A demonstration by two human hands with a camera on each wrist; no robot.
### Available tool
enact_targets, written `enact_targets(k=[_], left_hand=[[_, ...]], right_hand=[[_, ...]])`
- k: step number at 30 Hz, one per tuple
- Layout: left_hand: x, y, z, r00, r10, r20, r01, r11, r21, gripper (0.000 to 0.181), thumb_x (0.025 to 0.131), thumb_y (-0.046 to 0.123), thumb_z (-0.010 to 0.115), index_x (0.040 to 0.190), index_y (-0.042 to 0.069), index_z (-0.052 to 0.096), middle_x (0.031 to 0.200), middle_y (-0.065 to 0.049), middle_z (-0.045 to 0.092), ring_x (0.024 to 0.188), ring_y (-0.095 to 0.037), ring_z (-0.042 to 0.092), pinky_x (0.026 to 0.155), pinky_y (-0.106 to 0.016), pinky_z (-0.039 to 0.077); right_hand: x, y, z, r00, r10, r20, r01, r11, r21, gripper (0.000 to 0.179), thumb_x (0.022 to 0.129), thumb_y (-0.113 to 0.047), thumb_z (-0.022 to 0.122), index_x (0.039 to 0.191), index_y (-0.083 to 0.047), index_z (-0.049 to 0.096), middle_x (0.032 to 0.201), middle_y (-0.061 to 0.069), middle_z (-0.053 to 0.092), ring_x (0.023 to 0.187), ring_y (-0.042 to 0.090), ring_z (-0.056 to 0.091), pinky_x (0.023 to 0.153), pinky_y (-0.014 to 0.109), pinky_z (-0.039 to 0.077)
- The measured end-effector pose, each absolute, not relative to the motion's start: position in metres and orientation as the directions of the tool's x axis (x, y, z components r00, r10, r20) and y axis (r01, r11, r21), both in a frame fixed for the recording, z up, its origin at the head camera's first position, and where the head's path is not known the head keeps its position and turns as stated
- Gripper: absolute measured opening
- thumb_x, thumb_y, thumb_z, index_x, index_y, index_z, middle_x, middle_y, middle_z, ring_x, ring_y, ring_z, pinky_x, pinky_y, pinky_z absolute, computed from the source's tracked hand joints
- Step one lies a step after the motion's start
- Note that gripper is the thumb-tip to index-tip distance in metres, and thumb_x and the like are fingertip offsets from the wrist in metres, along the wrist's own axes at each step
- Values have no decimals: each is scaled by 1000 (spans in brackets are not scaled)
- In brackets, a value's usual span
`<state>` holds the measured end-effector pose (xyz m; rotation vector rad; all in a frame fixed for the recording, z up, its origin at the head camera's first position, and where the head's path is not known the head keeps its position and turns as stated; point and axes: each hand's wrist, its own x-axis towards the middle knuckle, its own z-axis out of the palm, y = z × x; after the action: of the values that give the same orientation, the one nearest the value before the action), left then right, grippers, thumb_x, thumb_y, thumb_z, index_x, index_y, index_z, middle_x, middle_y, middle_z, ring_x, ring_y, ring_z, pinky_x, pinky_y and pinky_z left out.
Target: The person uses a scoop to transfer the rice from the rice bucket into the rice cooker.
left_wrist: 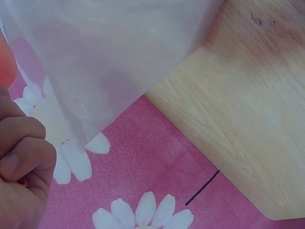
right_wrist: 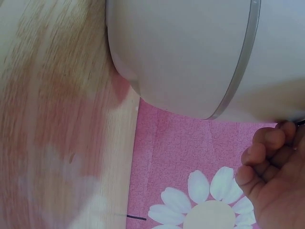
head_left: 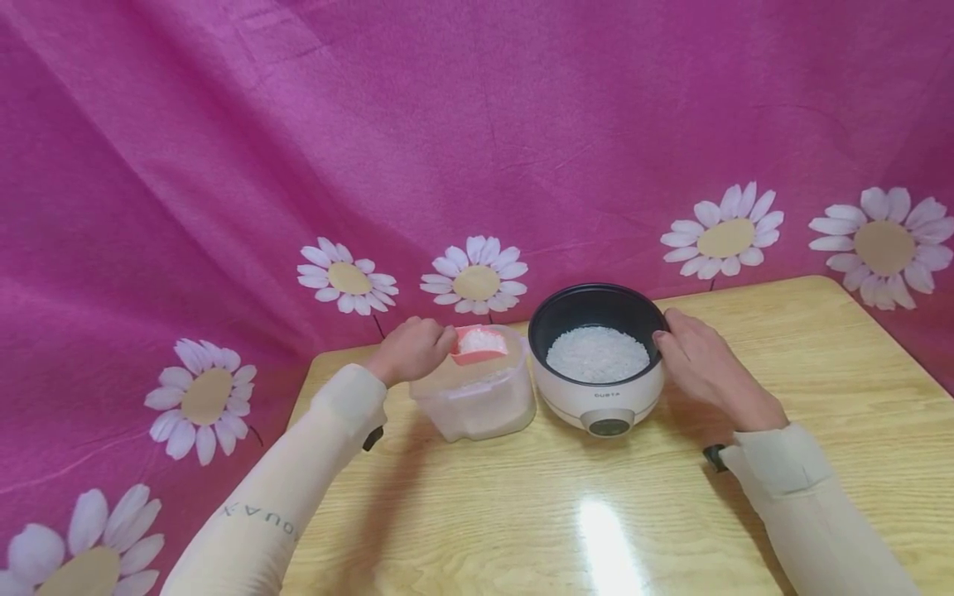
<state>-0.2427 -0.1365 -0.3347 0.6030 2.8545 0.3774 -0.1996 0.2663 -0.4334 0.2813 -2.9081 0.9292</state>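
Note:
My left hand [head_left: 413,352] grips the handle of a coral scoop [head_left: 477,358] that carries white rice [head_left: 483,339]. The scoop is over the top of a translucent plastic container [head_left: 477,414] with pale contents. In the left wrist view, curled fingers [left_wrist: 28,148] and a sliver of the scoop [left_wrist: 5,64] show beside the container wall. Right of the container stands a white electric cooker [head_left: 559,397] with a black inner pot, rice [head_left: 599,356] spread over its bottom. My right hand [head_left: 708,364] holds the cooker's right rim, thumb at the top edge and fingers outside.
Both vessels stand near the back edge of a light wooden table [head_left: 507,513]. Behind it hangs a magenta cloth [head_left: 477,149] printed with white daisies. A dial [head_left: 609,426] on the cooker's front faces me.

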Motion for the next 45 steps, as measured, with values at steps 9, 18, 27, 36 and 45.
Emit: enact_targets(k=[9,18,27,36,45], left_hand=[[-247,-131,-327,-886,455,-89,414,862,292,48,106,28,38,64,13,55,54,3,37,50,-13,34,61,-29,38],[-252,-122,-323,-876,478,-55,444,847,293,45,104,27,40,61,17,46,53,5,35,49,-12,31,57,-28,33],[-259,-107,-315,-863,504,-39,473,833,287,45,105,30,38,62,18,44,57,4,35,56,-14,34,61,-29,35],[-263,-87,-313,-848,529,-19,503,816,286,49,105,30,37,59,18,44,55,5,33,54,-14,33,59,-29,34],[-270,-68,-313,-828,561,-9,540,801,260,43,104,29,38,65,15,51,72,-2,47,71,-20,48,69,-31,41]], right_hand=[[-198,267,-431,-985,-143,99,-174,797,-578,40,108,-32,30,123,0,48,109,18,57,102,33,53,92,52,51],[-197,266,-431,-983,-139,120,-183,795,-578,35,107,-30,32,116,-2,50,103,17,56,97,32,53,88,49,49],[-197,268,-431,-985,-137,108,-174,792,-586,37,107,-32,33,122,-1,50,108,17,58,101,33,54,93,53,51],[-196,267,-432,-982,-145,119,-187,792,-581,37,107,-31,31,121,-1,50,107,17,58,101,33,54,92,53,51],[-197,267,-431,-982,-145,123,-190,793,-579,39,108,-31,32,123,-1,49,111,19,58,104,34,54,97,57,50]])
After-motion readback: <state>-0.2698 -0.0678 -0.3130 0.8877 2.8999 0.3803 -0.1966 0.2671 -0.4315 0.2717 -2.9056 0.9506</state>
